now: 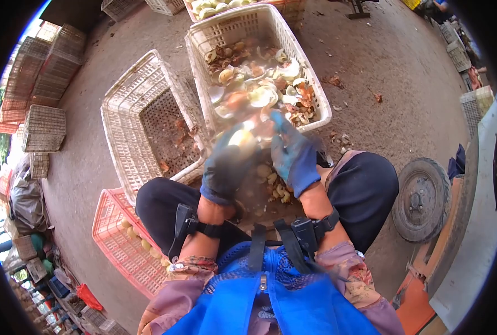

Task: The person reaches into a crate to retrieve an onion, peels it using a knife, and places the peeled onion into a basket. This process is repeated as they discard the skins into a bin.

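My left hand, in a blue and grey work glove, is wrapped round a pale onion between my knees; motion blurs it. Close beside it, my gloved right hand has its fingers curled together towards the onion. What those fingers hold, if anything, is smeared and cannot be made out. Just beyond both hands stands a white plastic crate with onion skins and peeled layers in it. Blurred pale bits show above the hands, over the crate's near side.
A second white crate, with a few brown skins inside, leans at the left. Below it is a pink crate holding onions. A wheel lies at the right by a metal cart. Stacked crates line the left side.
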